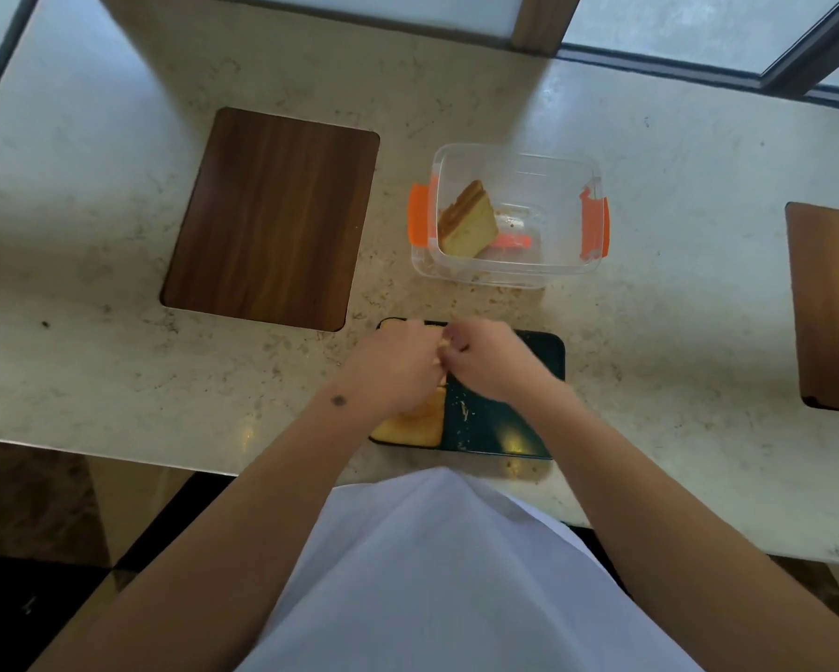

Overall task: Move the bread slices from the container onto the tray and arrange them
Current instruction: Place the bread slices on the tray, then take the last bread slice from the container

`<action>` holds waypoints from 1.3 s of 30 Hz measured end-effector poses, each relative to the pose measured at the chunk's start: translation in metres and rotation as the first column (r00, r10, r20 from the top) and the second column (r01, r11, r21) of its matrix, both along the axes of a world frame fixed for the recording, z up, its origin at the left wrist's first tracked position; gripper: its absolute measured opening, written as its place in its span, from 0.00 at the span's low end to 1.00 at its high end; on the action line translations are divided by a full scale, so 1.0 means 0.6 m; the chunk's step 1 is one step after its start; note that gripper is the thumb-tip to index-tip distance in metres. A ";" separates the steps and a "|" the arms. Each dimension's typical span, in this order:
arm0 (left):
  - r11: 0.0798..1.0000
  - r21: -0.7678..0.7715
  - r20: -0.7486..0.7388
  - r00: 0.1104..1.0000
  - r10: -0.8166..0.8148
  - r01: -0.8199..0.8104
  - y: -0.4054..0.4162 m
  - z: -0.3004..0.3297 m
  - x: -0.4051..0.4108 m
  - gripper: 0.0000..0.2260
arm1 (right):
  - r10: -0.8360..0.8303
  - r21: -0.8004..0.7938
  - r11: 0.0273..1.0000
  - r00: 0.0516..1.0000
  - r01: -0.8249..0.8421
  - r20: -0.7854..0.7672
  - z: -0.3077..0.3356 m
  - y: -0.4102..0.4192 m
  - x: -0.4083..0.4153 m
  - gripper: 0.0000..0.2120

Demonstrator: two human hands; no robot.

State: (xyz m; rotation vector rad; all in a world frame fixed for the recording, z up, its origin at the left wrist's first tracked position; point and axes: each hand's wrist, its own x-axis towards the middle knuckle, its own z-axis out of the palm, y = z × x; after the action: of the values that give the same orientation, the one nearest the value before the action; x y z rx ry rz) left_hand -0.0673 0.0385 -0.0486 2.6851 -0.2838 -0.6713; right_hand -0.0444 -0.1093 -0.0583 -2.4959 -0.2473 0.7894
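Big pale marble-look countertop (116,371) filling most of the frame, window frames along the top edge. Dark wood board (272,218) upper left of center, another wood board (829,308) cut off at the right edge.

Clear plastic container (509,213) with orange clips just above center, lid off, a small stack of bread slices (468,223) leaning against its left wall. Looks like two or three left in there, hard to count.

Dark rectangular tray (504,419) right below the container, near the counter's front edge. Yellow slices already on the tray (415,424) down its left side, mostly hidden under the arms. Right half bare apart from crumbs.

Left hand (393,368) and right hand (487,361) meeting over the tray's upper middle, both curled with fingers pinched in around a bit of pale bread (440,351) peeking out between them. Can't really tell which hand has the actual grip, or whether it's shared. Blurry too.

So probably mid-placement, roughly over halfway through.

Stuff that could go sideways:
- soft bread pinched from both sides like that, easy to tear or squash
- tray sitting close to the counter edge, a nudge from a forearm could shove it toward the drop
- crumbs already all over the tray and counter, more handling means more mess
- leaning stack in the container could flop flat when reached for
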 end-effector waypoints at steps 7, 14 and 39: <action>0.982 -0.117 0.372 0.910 0.184 -0.150 -0.076 0.091 0.170 0.08 | -0.492 0.535 0.574 0.783 0.620 -0.379 0.096 -0.023 0.162 0.08; 0.947 -0.078 -0.012 0.950 0.312 -0.312 -0.131 0.052 0.314 0.07 | -0.524 0.240 0.075 0.243 0.968 -0.816 0.034 -0.021 0.257 0.08; 0.970 -0.152 0.380 0.894 0.235 -0.190 -0.166 0.061 0.282 0.11 | -0.336 0.471 0.035 0.454 0.881 -0.825 0.112 -0.126 0.226 0.13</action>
State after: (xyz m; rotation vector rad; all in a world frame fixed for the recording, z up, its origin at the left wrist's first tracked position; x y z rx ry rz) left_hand 0.1020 -0.0613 -0.0117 2.6705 -0.1175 -0.0378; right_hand 0.0909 -0.1850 0.0090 -0.9605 0.5736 0.5776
